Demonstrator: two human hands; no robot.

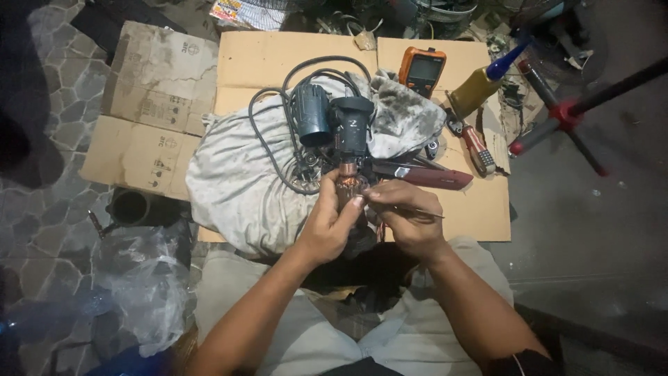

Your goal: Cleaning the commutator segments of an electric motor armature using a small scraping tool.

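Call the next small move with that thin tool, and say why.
Probably ease the thin metal tool tip into the copper-wound armature: the left hand grips the armature, and the right hand pinches the tool beside it, pointing at it.

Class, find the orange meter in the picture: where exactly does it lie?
In the head view, the orange meter lies on the cardboard at the upper right, beside the dirty grey cloth.

Left hand [332, 224] grips a copper-wound motor armature [346, 182]; right hand [406, 216] pinches a thin metal probe [424, 212] beside it. Behind them, a dark blue power-tool body [327, 120] lies on a soiled grey cloth [236, 181]; an orange multimeter [422, 69] sits at the flattened cardboard sheet's [480, 209] far edge.
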